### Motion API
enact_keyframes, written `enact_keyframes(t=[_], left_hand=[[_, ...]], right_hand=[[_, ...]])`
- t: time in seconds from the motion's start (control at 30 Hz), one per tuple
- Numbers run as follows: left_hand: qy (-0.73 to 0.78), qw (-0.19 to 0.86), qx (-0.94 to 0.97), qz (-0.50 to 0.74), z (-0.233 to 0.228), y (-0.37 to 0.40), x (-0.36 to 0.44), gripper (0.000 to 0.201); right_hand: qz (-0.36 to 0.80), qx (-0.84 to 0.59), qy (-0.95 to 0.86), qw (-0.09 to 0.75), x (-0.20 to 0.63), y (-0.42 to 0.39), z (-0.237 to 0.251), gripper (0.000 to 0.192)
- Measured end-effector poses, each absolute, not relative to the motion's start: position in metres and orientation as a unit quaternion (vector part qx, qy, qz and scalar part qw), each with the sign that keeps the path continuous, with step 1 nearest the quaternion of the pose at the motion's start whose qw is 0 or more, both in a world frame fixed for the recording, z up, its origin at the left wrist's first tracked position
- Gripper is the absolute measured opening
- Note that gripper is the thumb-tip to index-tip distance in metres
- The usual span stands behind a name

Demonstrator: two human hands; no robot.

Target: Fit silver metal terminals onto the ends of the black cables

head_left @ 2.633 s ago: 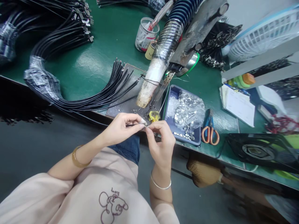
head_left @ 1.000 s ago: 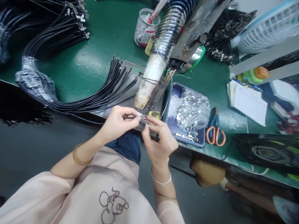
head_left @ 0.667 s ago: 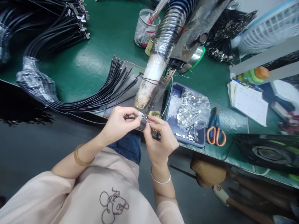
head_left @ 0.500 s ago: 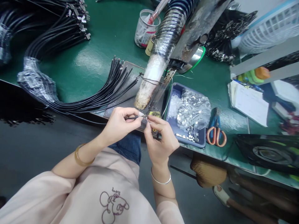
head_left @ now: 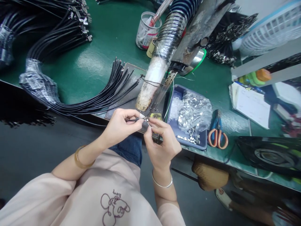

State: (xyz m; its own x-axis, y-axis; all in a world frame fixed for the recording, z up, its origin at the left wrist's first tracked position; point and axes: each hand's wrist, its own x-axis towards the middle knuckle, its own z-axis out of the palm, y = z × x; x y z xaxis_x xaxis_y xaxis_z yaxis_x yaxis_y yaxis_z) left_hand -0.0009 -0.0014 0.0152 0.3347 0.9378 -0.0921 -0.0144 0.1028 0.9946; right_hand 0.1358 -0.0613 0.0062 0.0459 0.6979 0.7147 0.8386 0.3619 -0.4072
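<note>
Pinching a thin black cable (head_left: 131, 120) near its end, the person's left hand (head_left: 118, 125) holds it level at the near edge of the bench, fingers closed tight around it. The right hand (head_left: 162, 142) meets it from the other side, thumb and forefinger narrowed onto a tiny metal piece (head_left: 147, 119) at the cable's tip; the piece is too small to make out clearly. Both hands sit just in front of a dark work plate (head_left: 131, 94) on the green bench top (head_left: 105, 40). A fan of loose black cables (head_left: 103, 94) lies across that plate, sweeping left into a plastic-wrapped bundle (head_left: 37, 84). Just beyond the hands stands a machine arm wrapped in clear film (head_left: 162, 59), slanting down toward the plate, with a small yellow part (head_left: 155, 115) at its foot. To the right of the hands, a blue tray (head_left: 175, 94) holds a clear bag of small silver metal clips (head_left: 194, 110). Orange-handled scissors (head_left: 217, 135) lie just beside the tray. Farther back are a clear cup (head_left: 147, 29) and more bundled black cables (head_left: 58, 28) with metal ends at upper left. Papers (head_left: 251, 105) and a white fan (head_left: 270, 31) sit at far right. The person wears a pale pink top (head_left: 94, 194), a bangle on the left wrist and a silver bracelet on the right.
</note>
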Motion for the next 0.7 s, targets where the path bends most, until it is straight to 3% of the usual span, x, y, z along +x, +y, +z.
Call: enact_keyframes(t=[0.7], left_hand=[[0.421,0.611,0.546,0.389,0.0159,-0.0007,-0.0023,0.014]], right_hand=[[-0.063,-0.561,-0.689,0.454,0.1372,-0.0619,0.0064,0.021]])
